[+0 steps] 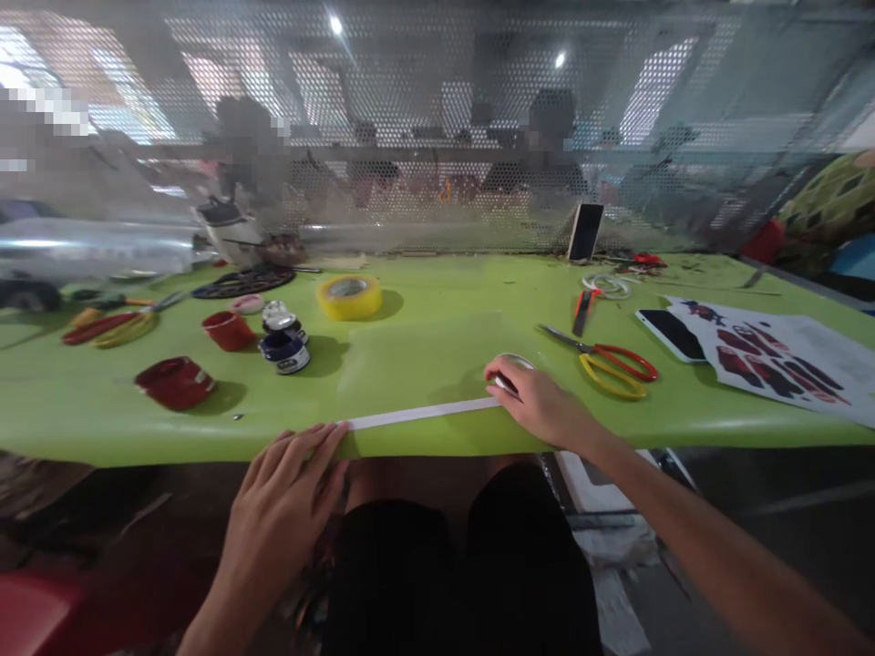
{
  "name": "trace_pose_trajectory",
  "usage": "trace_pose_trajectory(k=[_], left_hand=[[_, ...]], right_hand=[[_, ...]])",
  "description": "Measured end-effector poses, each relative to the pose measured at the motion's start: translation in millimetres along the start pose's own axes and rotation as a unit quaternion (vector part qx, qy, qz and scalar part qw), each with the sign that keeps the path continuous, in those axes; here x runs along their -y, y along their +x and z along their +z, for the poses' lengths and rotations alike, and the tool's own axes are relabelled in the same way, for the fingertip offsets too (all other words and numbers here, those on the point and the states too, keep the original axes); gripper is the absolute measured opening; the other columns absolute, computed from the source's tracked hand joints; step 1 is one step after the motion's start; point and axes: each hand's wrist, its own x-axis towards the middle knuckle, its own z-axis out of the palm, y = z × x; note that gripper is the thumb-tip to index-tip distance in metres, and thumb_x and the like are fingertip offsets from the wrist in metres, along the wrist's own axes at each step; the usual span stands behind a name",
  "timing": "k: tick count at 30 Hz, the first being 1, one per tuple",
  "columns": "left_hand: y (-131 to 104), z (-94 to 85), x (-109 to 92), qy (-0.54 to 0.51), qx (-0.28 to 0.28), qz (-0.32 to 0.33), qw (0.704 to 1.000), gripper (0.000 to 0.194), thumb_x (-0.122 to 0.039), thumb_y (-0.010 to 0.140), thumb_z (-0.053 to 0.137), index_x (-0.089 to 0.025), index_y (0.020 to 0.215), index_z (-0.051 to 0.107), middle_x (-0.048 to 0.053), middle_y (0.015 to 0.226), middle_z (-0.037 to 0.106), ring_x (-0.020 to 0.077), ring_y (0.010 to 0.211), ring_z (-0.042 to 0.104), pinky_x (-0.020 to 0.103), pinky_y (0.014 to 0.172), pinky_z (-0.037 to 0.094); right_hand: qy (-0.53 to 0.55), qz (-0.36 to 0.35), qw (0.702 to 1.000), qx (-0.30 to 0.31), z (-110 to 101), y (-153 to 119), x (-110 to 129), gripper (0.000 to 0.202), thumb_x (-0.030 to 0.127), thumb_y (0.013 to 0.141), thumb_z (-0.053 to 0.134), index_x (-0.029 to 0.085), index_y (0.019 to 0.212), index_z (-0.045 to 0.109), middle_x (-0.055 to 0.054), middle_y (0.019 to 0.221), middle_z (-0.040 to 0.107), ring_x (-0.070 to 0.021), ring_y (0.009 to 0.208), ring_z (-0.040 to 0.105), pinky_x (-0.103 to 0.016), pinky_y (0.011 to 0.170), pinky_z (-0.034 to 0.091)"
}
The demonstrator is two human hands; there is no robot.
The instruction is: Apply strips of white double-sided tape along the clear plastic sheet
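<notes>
A narrow white strip of tape (424,413) runs straight along the front part of the green tabletop (410,273), between my two hands. At its left end, the fingertips of my left hand (291,483) press it down, the fingers laid out nearly flat and side by side. My right hand (540,405) has its fingers curled round a white tape roll (516,361) at the strip's right end. Part of the roll is hidden by the fingers. Behind the strip lies a clear, faintly shiny sheet (420,351).
Scissors (602,358), a cutter (583,312), a phone (674,334) and a printed sheet (786,360) lie to the right. Left are a yellow tape roll (350,298), red cups (176,383) and ink jars (283,351). Another phone (586,231) leans against the perforated screen (437,182).
</notes>
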Motion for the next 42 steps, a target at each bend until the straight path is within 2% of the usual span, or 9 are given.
trace_pose_trajectory(k=[10,17,25,28,31,34,37,40,42], left_hand=[[-10,8.7,13,-0.06,-0.039,-0.009,0.997,0.068,-0.013,0.096,0.054,-0.033,0.157,0.031,0.007,0.139,0.059,0.0282,0.128,0.056,0.054,0.119,0.039],[-12,7.7,14,-0.11,-0.041,-0.037,0.992,0.052,-0.016,0.098,0.051,-0.028,0.148,0.044,0.008,0.141,0.058,0.0271,0.13,0.056,0.054,0.121,0.038],[4,10.0,-1,-0.161,-0.057,-0.093,0.981,0.038,-0.023,0.1,0.046,-0.024,0.137,0.054,0.011,0.134,0.062,0.0281,0.127,0.058,0.053,0.112,0.047],[13,13.8,-12,-0.158,-0.048,-0.072,0.984,0.039,-0.023,0.099,0.049,-0.025,0.138,0.052,0.01,0.135,0.062,0.0288,0.129,0.056,0.058,0.117,0.039],[21,14.1,-19,-0.152,-0.024,-0.05,0.987,0.037,-0.023,0.1,0.05,-0.026,0.136,0.055,0.011,0.13,0.061,0.0302,0.128,0.054,0.057,0.113,0.041],[29,13.4,-25,-0.157,-0.002,-0.029,0.987,0.033,-0.023,0.101,0.048,-0.024,0.133,0.059,0.012,0.126,0.06,0.0305,0.124,0.055,0.055,0.107,0.045],[38,14.1,-30,-0.179,0.026,-0.003,0.983,0.035,-0.023,0.101,0.049,-0.025,0.134,0.06,0.011,0.126,0.059,0.0286,0.122,0.055,0.052,0.106,0.046],[49,14.3,-29,-0.212,0.046,0.005,0.976,0.037,-0.023,0.102,0.049,-0.024,0.138,0.055,0.01,0.129,0.059,0.0253,0.121,0.057,0.045,0.105,0.049],[55,13.5,-23,-0.232,0.048,-0.002,0.972,0.034,-0.022,0.103,0.048,-0.022,0.136,0.056,0.01,0.129,0.061,0.0235,0.12,0.058,0.042,0.103,0.05]], right_hand=[[0.025,0.002,1.0,-0.008,3,3,-8,0.01,0.029,0.095,0.054,0.022,0.101,0.057,0.0,0.082,0.061,-0.0147,0.067,0.051,-0.029,0.066,0.038],[0.039,-0.018,0.999,-0.017,2,2,-7,0.013,0.028,0.096,0.05,0.023,0.104,0.06,0.002,0.074,0.054,-0.0138,0.062,0.046,-0.028,0.062,0.036],[0.05,-0.034,0.998,-0.023,4,3,-10,0.039,0.027,0.096,0.052,0.029,0.135,0.055,0.003,0.078,0.052,-0.014,0.066,0.046,-0.029,0.067,0.04],[0.053,-0.027,0.997,-0.044,3,5,-17,0.03,0.03,0.094,0.056,0.023,0.122,0.059,0.004,0.072,0.051,-0.014,0.064,0.047,-0.028,0.063,0.039],[0.042,-0.031,0.997,-0.061,-7,11,-29,0.012,0.031,0.093,0.058,0.021,0.098,0.061,0.002,0.072,0.054,-0.0138,0.065,0.049,-0.027,0.062,0.038],[0.021,-0.055,0.997,-0.058,-24,20,-37,0.01,0.028,0.092,0.059,0.02,0.089,0.062,0.0,0.078,0.059,-0.0139,0.069,0.052,-0.028,0.067,0.041],[-0.005,-0.074,0.996,-0.049,-33,31,-33,0.011,0.026,0.092,0.06,0.019,0.09,0.069,-0.005,0.099,0.061,-0.0131,0.072,0.055,-0.031,0.074,0.045],[-0.037,-0.088,0.995,-0.015,-23,41,-17,0.016,0.024,0.093,0.059,0.019,0.091,0.074,-0.011,0.124,0.056,-0.0107,0.07,0.057,-0.033,0.077,0.047],[-0.055,-0.107,0.992,0.032,-12,47,-6,0.018,0.02,0.093,0.058,0.021,0.09,0.076,-0.008,0.126,0.06,-0.0125,0.077,0.063,-0.033,0.079,0.048]])
